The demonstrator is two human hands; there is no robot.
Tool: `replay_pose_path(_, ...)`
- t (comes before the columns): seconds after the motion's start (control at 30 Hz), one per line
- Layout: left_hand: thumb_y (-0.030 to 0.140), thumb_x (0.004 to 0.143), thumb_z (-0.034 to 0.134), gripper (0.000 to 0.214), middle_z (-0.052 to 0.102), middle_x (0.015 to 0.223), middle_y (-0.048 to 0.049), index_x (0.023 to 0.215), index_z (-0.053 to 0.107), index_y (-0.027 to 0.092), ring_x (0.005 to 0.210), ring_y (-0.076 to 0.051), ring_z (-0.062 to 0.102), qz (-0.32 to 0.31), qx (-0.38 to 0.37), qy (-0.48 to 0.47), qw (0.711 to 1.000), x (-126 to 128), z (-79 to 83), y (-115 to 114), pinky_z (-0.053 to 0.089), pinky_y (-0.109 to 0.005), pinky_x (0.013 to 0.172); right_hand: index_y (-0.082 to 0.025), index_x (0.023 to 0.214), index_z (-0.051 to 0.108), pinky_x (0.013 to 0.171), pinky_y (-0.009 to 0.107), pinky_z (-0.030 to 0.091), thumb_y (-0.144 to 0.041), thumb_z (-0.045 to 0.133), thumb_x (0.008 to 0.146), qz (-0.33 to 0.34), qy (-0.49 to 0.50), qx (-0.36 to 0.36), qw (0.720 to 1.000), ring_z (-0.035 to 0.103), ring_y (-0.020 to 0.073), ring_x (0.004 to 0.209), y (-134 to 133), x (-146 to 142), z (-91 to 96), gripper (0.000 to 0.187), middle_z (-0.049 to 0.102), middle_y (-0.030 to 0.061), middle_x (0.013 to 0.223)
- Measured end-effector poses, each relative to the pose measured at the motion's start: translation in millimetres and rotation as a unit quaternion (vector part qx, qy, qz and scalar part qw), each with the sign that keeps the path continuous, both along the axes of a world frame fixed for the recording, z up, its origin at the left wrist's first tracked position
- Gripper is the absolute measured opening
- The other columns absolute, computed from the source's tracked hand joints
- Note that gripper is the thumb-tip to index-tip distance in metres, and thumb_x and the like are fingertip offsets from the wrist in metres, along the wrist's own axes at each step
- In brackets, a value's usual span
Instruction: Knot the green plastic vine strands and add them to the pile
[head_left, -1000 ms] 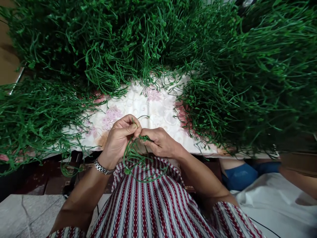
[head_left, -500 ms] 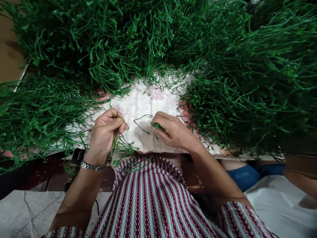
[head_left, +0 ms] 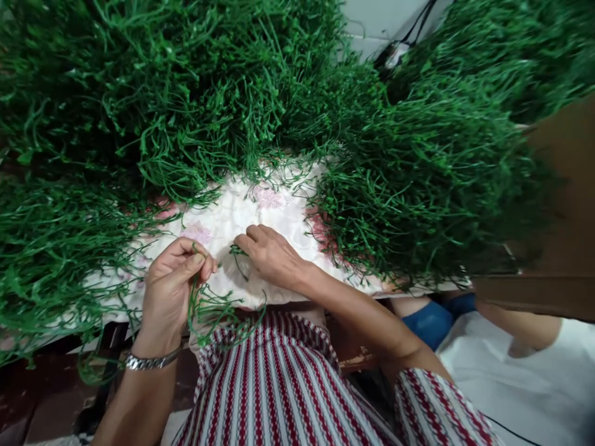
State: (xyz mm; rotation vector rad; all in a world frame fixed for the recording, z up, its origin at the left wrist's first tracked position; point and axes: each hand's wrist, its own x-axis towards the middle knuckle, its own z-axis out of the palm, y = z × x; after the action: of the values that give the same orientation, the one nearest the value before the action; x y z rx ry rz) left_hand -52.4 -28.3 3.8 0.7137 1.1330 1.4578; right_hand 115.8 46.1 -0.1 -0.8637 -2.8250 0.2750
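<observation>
My left hand (head_left: 176, 272), a metal watch band on its wrist, pinches a small bunch of thin green stems (head_left: 216, 310) between thumb and fingers. The stems hang below the hand, over the front edge of the cloth and the striped clothing. Just to its right is my right hand (head_left: 267, 254), palm down, fingers closed on a few thin green stems (head_left: 239, 263) whose ends stick out under the fingertips. Both hands are over a white flowered cloth (head_left: 237, 210). Whether the stems are real or plastic I cannot tell.
Large heaps of green stems (head_left: 209, 80) rise behind the cloth, with more at the left (head_left: 60, 248) and right (head_left: 409, 192). A cardboard box (head_left: 562, 204) stands at the far right. Beside me sits a person in a white top (head_left: 506, 371).
The view has turned to the right. My right hand has moved left, closer to my left hand. The loose stem that lay between them no longer lies there; stem ends hang from my right hand.
</observation>
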Motion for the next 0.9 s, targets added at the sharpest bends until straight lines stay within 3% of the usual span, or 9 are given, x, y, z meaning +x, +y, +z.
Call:
replay_pose_path(0.1, 0.020, 0.071, 0.065, 0.009, 0.054, 0.048, 0.0022, 0.070, 0.058, 0.016, 0.052, -0.011, 0.051, 0.005, -0.013, 0.010, 1.000, 0, 0.5, -2, 0.046, -0.026, 0.067, -0.015, 0.105, 0.053, 0.065, 0.028, 0.043, -0.006, 0.040, 0.082, -0.065, 0.101, 0.057, 0.991, 0.051, 0.0172, 0.078, -5, 41, 37.0, 0.028, 0.055, 0.0075, 0.088)
replay_pose_path(0.17, 0.021, 0.071, 0.065, 0.008, 0.053, 0.048, 0.0025, 0.071, 0.059, 0.017, 0.052, -0.011, 0.050, 0.000, -0.025, 0.012, 1.000, 1, 0.8, -4, 0.046, -0.027, 0.068, -0.020, 0.106, 0.054, 0.070, 0.030, 0.044, -0.009, 0.044, 0.084, -0.163, 0.163, 0.184, 0.956, 0.053, 0.0179, 0.083, -5, 80, 70.4, 0.027, 0.056, 0.0068, 0.092)
replay_pose_path(0.23, 0.022, 0.072, 0.065, 0.008, 0.053, 0.048, 0.0028, 0.071, 0.059, 0.017, 0.053, -0.011, 0.050, -0.006, -0.035, 0.012, 0.999, 2, 0.8, -4, 0.046, -0.026, 0.068, -0.022, 0.107, 0.054, 0.082, 0.036, 0.043, -0.015, 0.050, 0.085, -0.268, 0.188, 0.361, 0.873, 0.054, 0.0213, 0.092, 0, 123, 104.2, 0.024, 0.058, 0.0059, 0.095)
replay_pose_path(0.33, 0.024, 0.072, 0.066, 0.009, 0.052, 0.050, 0.0021, 0.073, 0.059, 0.018, 0.057, -0.013, 0.051, -0.012, -0.043, 0.016, 0.999, 5, -0.3, -5, 0.044, -0.024, 0.064, -0.014, 0.109, 0.057, 0.090, 0.042, 0.040, -0.023, 0.043, 0.090, -0.425, 0.158, 0.486, 0.747, 0.054, 0.0279, 0.103, 18, 184, 142.9, 0.025, 0.058, 0.0130, 0.103)
replay_pose_path(0.47, 0.026, 0.073, 0.064, 0.009, 0.052, 0.053, 0.0008, 0.075, 0.060, 0.020, 0.061, -0.014, 0.051, -0.031, -0.059, 0.010, 0.998, 9, -1.4, -5, 0.042, -0.024, 0.060, -0.017, 0.127, 0.047, 0.092, 0.047, 0.042, -0.034, 0.058, 0.083, -0.516, 0.031, 0.297, 0.803, 0.053, 0.0306, 0.109, 42, 236, 157.2, 0.049, 0.055, 0.0188, 0.119)
replay_pose_path(0.63, 0.027, 0.076, 0.061, 0.007, 0.050, 0.054, 0.0009, 0.072, 0.060, 0.021, 0.059, -0.014, 0.048, -0.026, -0.053, 0.034, 0.998, 13, 5.7, -6, 0.043, -0.029, 0.064, -0.020, 0.119, 0.057, 0.086, 0.037, 0.048, -0.032, 0.054, 0.085, -0.492, 0.073, 0.272, 0.824, 0.061, 0.0223, 0.097, 42, 251, 143.4, 0.036, 0.063, 0.0118, 0.110)
replay_pose_path(0.8, 0.026, 0.073, 0.063, 0.006, 0.050, 0.052, 0.0007, 0.070, 0.061, 0.022, 0.057, -0.016, 0.048, -0.003, -0.007, 0.049, 0.999, 17, 20.3, -2, 0.044, -0.032, 0.059, -0.016, 0.109, 0.063, 0.082, 0.039, 0.049, -0.021, 0.047, 0.088, -0.475, 0.147, 0.366, 0.787, 0.061, 0.0258, 0.096, 17, 216, 136.1, 0.028, 0.065, 0.0121, 0.103)
replay_pose_path(0.87, 0.023, 0.072, 0.064, 0.004, 0.052, 0.053, 0.0008, 0.071, 0.061, 0.020, 0.053, -0.015, 0.048, 0.007, 0.034, 0.027, 0.999, 21, 27.4, 4, 0.044, -0.031, 0.057, -0.018, 0.103, 0.065, 0.084, 0.040, 0.047, -0.021, 0.044, 0.090, -0.430, 0.217, 0.376, 0.792, 0.061, 0.0256, 0.094, 5, 184, 126.8, 0.025, 0.065, 0.0099, 0.097)
replay_pose_path(0.9, 0.022, 0.071, 0.064, 0.005, 0.053, 0.053, 0.0009, 0.073, 0.060, 0.020, 0.051, -0.014, 0.048, 0.007, 0.056, 0.009, 0.998, 24, 31.1, 8, 0.044, -0.030, 0.056, -0.019, 0.099, 0.065, 0.083, 0.039, 0.047, -0.019, 0.045, 0.089, -0.374, 0.247, 0.336, 0.828, 0.061, 0.0237, 0.093, 0, 166, 119.4, 0.023, 0.066, 0.0084, 0.094)
